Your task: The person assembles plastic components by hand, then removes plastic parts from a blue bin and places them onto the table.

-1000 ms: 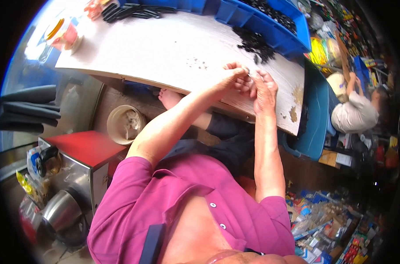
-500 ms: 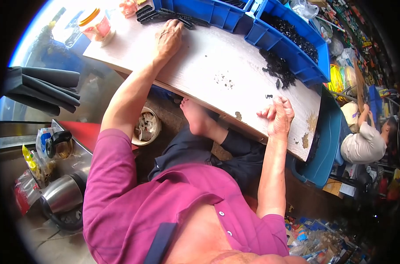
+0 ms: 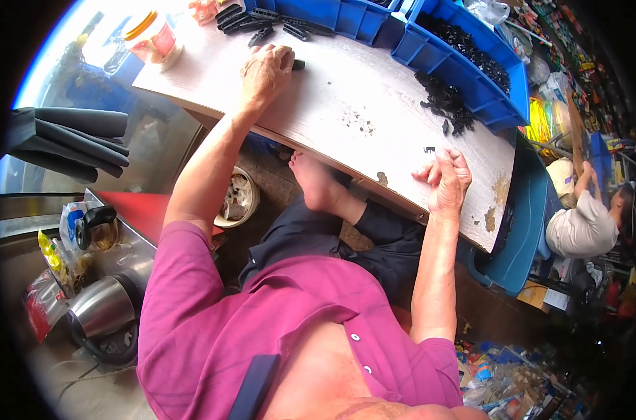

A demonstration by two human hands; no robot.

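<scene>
My left hand (image 3: 267,73) is closed round a long black plastic piece (image 3: 299,64), whose end sticks out past the fingers, just above the table. Beyond it lie several similar ribbed black pieces (image 3: 242,21), some bundled, some loose. At the right part of the table my right hand (image 3: 447,180) is closed, thumb side up, fingers curled in. Whatever it holds, if anything, is hidden. Close by its fingertips is a tiny black part (image 3: 429,149); I cannot tell whether they touch. A heap of small black parts (image 3: 447,105) lies farther back.
Two blue bins (image 3: 465,66) (image 3: 339,17) line the table's (image 3: 325,94) far edge. A jar with an orange lid (image 3: 150,38) stands at the far left. A teal tub (image 3: 517,224) is right of the table. Another person (image 3: 584,224) sits farther right.
My left hand has drawn slightly back from the long black pieces, with one of them now in its fingers. The right hand has hardly moved.
</scene>
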